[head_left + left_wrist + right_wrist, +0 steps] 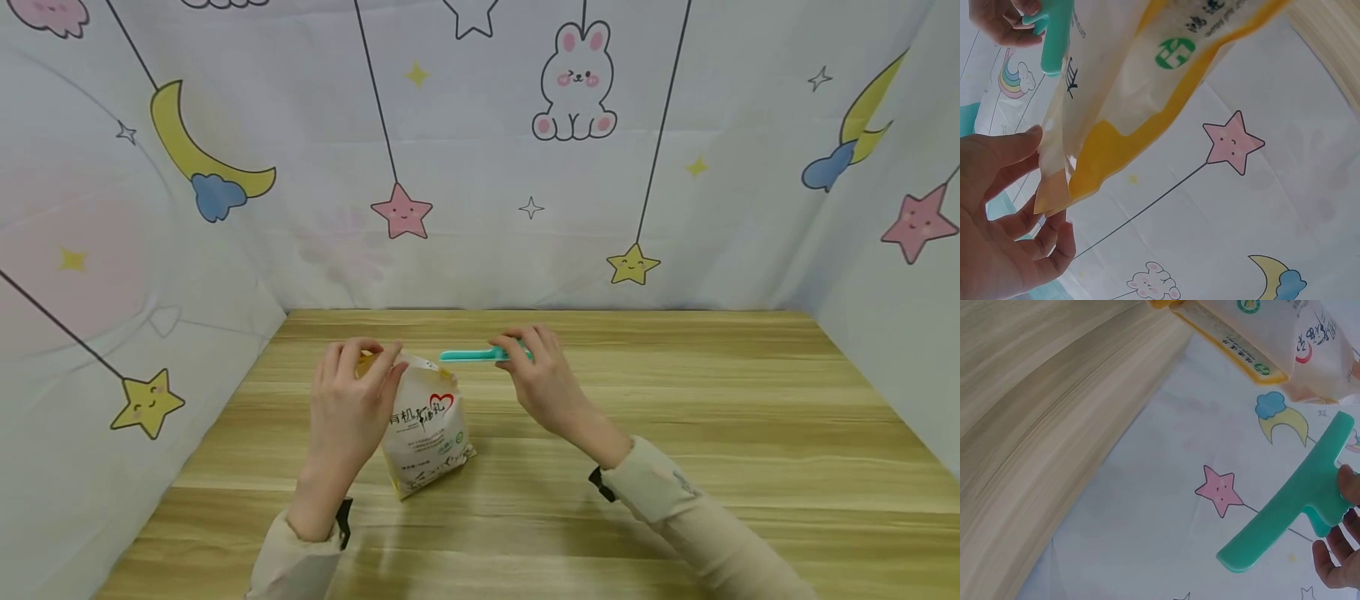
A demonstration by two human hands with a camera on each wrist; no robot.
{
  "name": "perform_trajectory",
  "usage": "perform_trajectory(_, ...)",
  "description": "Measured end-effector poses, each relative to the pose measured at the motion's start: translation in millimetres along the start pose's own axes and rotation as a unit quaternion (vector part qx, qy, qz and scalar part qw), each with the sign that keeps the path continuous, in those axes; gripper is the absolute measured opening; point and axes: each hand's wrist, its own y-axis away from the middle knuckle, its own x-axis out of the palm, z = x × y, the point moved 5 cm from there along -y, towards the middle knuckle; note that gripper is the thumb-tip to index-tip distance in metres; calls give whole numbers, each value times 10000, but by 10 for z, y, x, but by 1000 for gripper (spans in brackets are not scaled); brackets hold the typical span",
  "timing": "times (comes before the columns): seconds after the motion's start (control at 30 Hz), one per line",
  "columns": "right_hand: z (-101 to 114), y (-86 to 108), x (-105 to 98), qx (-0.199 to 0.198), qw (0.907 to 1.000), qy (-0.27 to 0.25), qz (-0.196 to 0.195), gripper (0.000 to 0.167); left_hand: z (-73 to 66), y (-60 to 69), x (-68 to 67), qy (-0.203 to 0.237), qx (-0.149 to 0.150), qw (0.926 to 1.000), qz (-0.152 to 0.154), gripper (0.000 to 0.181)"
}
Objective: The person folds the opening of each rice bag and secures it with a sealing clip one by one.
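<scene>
A white paper-like bag (426, 433) with yellow edges, black lettering and a red heart stands upright on the table, left of centre. My left hand (348, 400) pinches its top left corner between thumb and fingers; in the left wrist view the thumb lies at the folded top edge of the bag (1129, 106). To the right of the bag's top, my right hand (543, 383) grips a teal bag clip (468, 356) by its handle. The clip's long bar (1285, 497) points toward the bag in the right wrist view, apart from it. Whether the clip's jaws are parted is unclear.
The wood-grain table (712, 433) extends to both sides and in front of the bag. White cloth walls (487, 150) printed with stars, moons and a rabbit enclose its back and sides. Black straps (602, 485) show at the cream sleeves (652, 483).
</scene>
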Motion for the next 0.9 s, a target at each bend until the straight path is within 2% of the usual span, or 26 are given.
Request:
perform_trajectory(0.5, 84, -81, 48, -1, 9998, -128, 143, 29, 10, 9, 16, -61, -28, 10000, 29, 22)
perform_trajectory(0.9, 144, -117, 76, -88, 9995, -304, -6, 29, 12, 9, 14, -79, -36, 9999, 53, 21)
